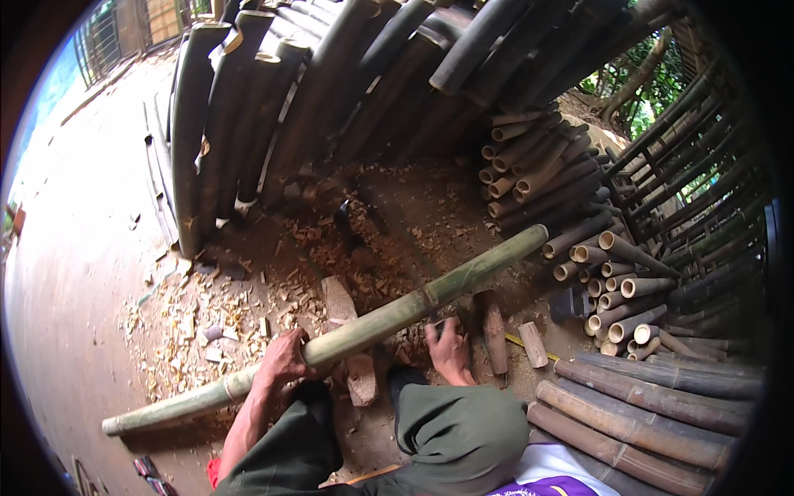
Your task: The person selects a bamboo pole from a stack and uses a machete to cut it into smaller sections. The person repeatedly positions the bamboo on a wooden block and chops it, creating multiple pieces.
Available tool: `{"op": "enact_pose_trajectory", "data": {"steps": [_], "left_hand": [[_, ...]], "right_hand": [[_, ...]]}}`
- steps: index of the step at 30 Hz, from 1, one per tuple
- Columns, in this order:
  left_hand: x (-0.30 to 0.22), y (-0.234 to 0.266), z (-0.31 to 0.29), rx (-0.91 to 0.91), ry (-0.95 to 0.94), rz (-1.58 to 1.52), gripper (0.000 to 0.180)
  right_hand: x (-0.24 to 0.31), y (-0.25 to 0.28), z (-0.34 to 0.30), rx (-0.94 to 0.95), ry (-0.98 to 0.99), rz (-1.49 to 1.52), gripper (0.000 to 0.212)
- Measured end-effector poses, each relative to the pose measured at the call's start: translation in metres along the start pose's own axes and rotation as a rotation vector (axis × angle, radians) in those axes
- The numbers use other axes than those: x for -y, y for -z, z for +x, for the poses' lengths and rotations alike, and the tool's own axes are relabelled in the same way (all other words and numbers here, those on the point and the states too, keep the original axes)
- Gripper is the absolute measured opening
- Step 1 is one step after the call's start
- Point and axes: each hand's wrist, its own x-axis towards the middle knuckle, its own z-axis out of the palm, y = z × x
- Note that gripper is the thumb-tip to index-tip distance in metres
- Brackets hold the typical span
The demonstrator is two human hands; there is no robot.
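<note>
A long green bamboo pole lies slantwise before me, its near end low at the left and its far end up at the right. My left hand is closed around it left of the middle. Below the pole, right of its middle, my right hand is closed on a dark, thin thing that reaches up against the bamboo; its kind is too dim to tell. Under the pole lies a pale wooden block, and another wood piece shows just beyond it.
Wood chips litter the ground. Tall dark bamboo poles lean at the back. Cut bamboo tubes are stacked at the right, with thick brown poles below them. A wooden piece and a short block lie right of my right hand.
</note>
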Motion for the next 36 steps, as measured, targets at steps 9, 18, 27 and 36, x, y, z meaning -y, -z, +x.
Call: {"op": "enact_pose_trajectory", "data": {"steps": [9,18,27,36], "left_hand": [[-0.006,0.003,-0.002,0.119,0.113,-0.014,0.075],[0.02,-0.093,-0.013,-0.567,-0.108,0.628,0.046],[-0.002,-0.059,-0.003,-0.337,-0.016,0.45,0.063],[0.009,-0.041,0.003,-0.141,-0.008,0.286,0.067]], "right_hand": [[0.009,0.008,-0.005,0.135,0.031,0.046,0.056],[-0.006,-0.031,-0.01,-0.451,0.026,0.29,0.048],[-0.023,-0.05,-0.001,-0.457,-0.036,0.259,0.047],[0.001,-0.012,-0.014,-0.167,-0.033,0.119,0.044]]}}
